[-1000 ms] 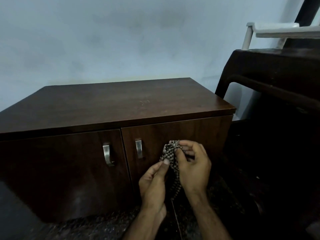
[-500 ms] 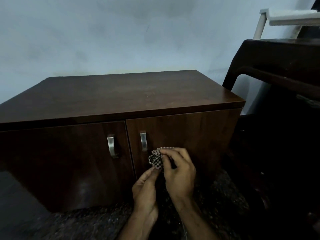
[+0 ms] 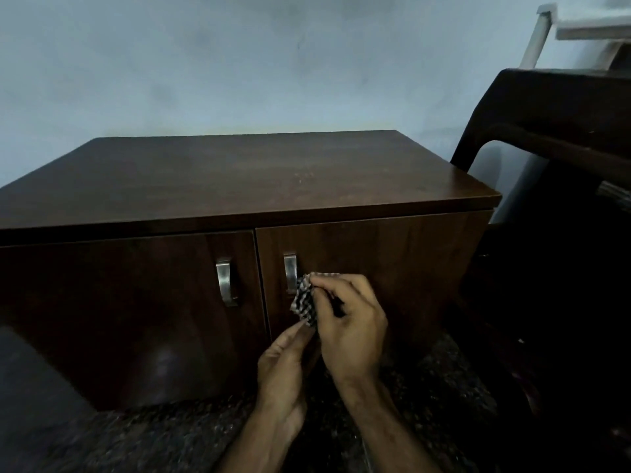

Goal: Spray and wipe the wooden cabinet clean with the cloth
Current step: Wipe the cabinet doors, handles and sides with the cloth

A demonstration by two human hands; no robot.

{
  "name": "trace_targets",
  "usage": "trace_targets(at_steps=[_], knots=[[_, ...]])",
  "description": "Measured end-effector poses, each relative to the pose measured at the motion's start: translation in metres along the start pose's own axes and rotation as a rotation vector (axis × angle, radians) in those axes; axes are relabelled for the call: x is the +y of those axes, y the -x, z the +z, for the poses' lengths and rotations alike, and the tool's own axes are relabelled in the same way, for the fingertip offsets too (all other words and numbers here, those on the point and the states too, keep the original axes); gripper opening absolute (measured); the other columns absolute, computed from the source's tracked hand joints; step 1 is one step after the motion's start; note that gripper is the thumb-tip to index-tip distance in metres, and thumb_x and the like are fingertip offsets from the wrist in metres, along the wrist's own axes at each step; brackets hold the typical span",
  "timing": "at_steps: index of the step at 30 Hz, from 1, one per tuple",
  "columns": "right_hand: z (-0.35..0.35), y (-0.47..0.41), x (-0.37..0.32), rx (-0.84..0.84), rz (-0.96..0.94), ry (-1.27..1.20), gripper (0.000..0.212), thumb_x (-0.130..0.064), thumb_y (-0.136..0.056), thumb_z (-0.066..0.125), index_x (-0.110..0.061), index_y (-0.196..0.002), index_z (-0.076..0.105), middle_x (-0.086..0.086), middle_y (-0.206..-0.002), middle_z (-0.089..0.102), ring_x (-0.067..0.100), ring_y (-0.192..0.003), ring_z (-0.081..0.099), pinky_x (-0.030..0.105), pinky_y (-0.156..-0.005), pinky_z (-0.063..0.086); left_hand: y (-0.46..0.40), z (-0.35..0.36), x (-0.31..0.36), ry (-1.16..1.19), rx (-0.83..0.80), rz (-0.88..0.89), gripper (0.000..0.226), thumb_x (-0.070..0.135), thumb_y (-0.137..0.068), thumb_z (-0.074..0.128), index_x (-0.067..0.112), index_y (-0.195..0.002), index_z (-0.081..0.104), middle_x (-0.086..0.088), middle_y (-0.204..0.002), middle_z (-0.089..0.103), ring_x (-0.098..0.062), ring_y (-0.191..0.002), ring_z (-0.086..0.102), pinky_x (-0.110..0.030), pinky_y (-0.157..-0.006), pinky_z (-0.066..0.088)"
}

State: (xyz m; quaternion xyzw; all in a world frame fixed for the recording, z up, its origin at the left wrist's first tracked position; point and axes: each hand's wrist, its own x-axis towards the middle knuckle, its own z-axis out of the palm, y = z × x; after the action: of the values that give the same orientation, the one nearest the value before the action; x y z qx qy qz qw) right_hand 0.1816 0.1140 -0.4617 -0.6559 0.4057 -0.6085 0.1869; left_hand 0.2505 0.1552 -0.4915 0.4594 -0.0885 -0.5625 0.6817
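A low dark wooden cabinet [image 3: 239, 179] with two doors and two metal handles stands against a pale wall. In front of its right door I hold a small black-and-white checked cloth [image 3: 304, 300], bunched up. My right hand [image 3: 348, 322] grips the cloth from the right with curled fingers and thumb. My left hand [image 3: 283, 363] is just below it, thumb and fingertips pinching the cloth's lower edge. The cloth is close beside the right door's handle [image 3: 290, 271]. No spray bottle is in view.
A dark wooden piece of furniture [image 3: 563, 107] stands to the right of the cabinet, with a white frame [image 3: 546, 25] behind it. The floor [image 3: 136, 435] is dark speckled stone. The left door's handle [image 3: 225, 281] is at centre.
Both hands with the cloth have shifted left towards the right door's handle. The cloth is bunched smaller, and the camera has moved closer to the cabinet.
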Motion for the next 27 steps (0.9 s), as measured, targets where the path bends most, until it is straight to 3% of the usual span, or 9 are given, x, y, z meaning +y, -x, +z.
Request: trace_targets(at_steps=[5, 10, 12, 14, 17, 21, 24, 27], knots=[[-0.004, -0.025, -0.022, 0.003, -0.043, -0.027, 0.021, -0.009, -0.089, 0.073, -0.024, -0.103, 0.080, -0.016, -0.102, 0.067, 0.000, -0.098, 0.066, 0.023, -0.081, 0.057, 0.003, 0.006, 0.013, 0.000, -0.069, 0.017, 0.022, 0.013, -0.096, 0.062, 0.002, -0.110, 0.075, -0.015, -0.105, 0.078, -0.018, -0.087, 0.072, -0.032, -0.086, 0.055], [0.003, -0.006, -0.002, 0.039, -0.122, 0.030, 0.022, -0.015, -0.093, 0.067, -0.026, -0.109, 0.077, -0.015, -0.107, 0.063, 0.009, -0.100, 0.066, 0.037, -0.082, 0.059, -0.006, 0.001, 0.008, -0.050, -0.068, 0.056, 0.016, 0.012, -0.095, 0.065, 0.005, -0.103, 0.077, -0.015, -0.099, 0.078, -0.018, -0.083, 0.071, -0.027, -0.071, 0.058], [0.004, 0.012, 0.022, 0.030, -0.102, 0.043, 0.022, -0.014, -0.094, 0.067, -0.026, -0.108, 0.076, -0.014, -0.108, 0.063, 0.011, -0.102, 0.065, 0.040, -0.085, 0.057, -0.014, -0.008, -0.005, -0.110, -0.009, 0.077, 0.014, 0.008, -0.095, 0.065, 0.004, -0.100, 0.077, -0.020, -0.101, 0.077, -0.021, -0.087, 0.070, -0.033, -0.079, 0.056], [0.001, 0.031, 0.045, 0.014, -0.029, 0.056, 0.022, -0.009, -0.092, 0.069, -0.025, -0.106, 0.076, -0.012, -0.107, 0.064, 0.009, -0.103, 0.065, 0.036, -0.086, 0.056, -0.020, -0.020, -0.021, -0.195, 0.052, 0.055, 0.013, 0.005, -0.093, 0.067, 0.002, -0.102, 0.077, -0.017, -0.097, 0.078, -0.019, -0.085, 0.069, -0.032, -0.080, 0.054], [-0.002, 0.066, 0.078, -0.020, 0.214, 0.090, 0.026, -0.008, -0.091, 0.070, -0.033, -0.098, 0.071, -0.015, -0.101, 0.063, 0.004, -0.098, 0.064, 0.030, -0.084, 0.054, -0.025, -0.034, -0.042, -0.258, 0.159, -0.005, 0.008, 0.001, -0.090, 0.070, 0.003, -0.095, 0.077, -0.009, -0.086, 0.078, -0.010, -0.069, 0.069, -0.021, -0.065, 0.054], [0.007, 0.080, 0.090, 0.110, 0.560, 0.012, 0.040, -0.004, -0.084, 0.074, -0.041, -0.092, 0.062, -0.010, -0.088, 0.068, 0.013, -0.087, 0.067, 0.029, -0.081, 0.055, -0.031, -0.039, -0.056, -0.233, 0.196, -0.018, 0.014, 0.003, -0.087, 0.075, -0.003, -0.099, 0.077, -0.009, -0.085, 0.079, -0.014, -0.074, 0.071, -0.024, -0.073, 0.057], [0.009, 0.057, 0.069, 0.175, 0.457, -0.031, 0.033, -0.003, -0.085, 0.074, -0.035, -0.085, 0.067, -0.011, -0.089, 0.068, 0.007, -0.087, 0.065, 0.021, -0.082, 0.053, -0.033, -0.032, -0.048, -0.178, 0.162, 0.051, 0.016, 0.007, -0.086, 0.077, 0.000, -0.101, 0.078, -0.012, -0.095, 0.079, -0.020, -0.086, 0.070, -0.036, -0.089, 0.054], [0.010, 0.045, 0.058, 0.221, 0.336, -0.065, 0.023, -0.002, -0.088, 0.071, -0.024, -0.093, 0.069, -0.013, -0.095, 0.067, 0.007, -0.093, 0.066, 0.015, -0.083, 0.050, -0.034, -0.030, -0.041, -0.108, 0.122, 0.094, 0.012, 0.006, -0.088, 0.074, 0.003, -0.099, 0.077, -0.011, -0.095, 0.079, -0.018, -0.085, 0.070, -0.033, -0.087, 0.055]])
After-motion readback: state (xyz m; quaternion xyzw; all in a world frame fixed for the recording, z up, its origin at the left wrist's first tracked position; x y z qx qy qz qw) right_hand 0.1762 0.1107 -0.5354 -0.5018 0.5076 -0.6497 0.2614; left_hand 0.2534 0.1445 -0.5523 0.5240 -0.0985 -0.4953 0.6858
